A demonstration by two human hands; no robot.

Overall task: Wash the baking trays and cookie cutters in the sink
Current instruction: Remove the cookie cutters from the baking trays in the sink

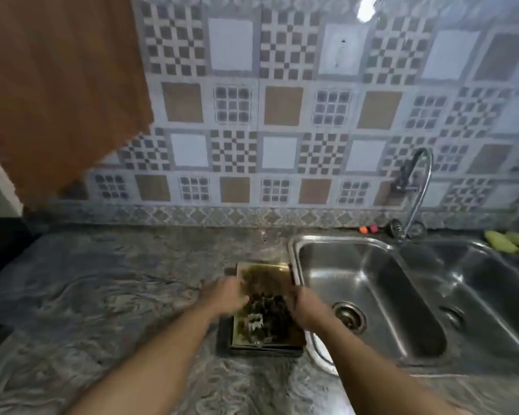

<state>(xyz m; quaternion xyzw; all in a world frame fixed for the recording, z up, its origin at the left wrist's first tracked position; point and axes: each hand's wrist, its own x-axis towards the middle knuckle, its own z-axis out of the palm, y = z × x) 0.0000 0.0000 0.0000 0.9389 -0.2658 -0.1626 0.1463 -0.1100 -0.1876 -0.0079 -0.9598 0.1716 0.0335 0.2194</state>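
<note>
Both forearms come in from the bottom edge, and it's all motion-blurred. Left hand (pixel 226 295) and right hand (pixel 305 307) touch opposite sides of the stacked baking trays (pixel 264 278) on the counter (pixel 102 295), just left of the sink (pixel 372 274). Can't tell if the fingers actually grip. The dark clutter on top is unreadable.

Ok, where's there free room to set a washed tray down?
The counter left of the trays is bare up to the wall. Both sink basins hold nothing. Crowded: the trays themselves, with the left hand and right hand on them.
</note>
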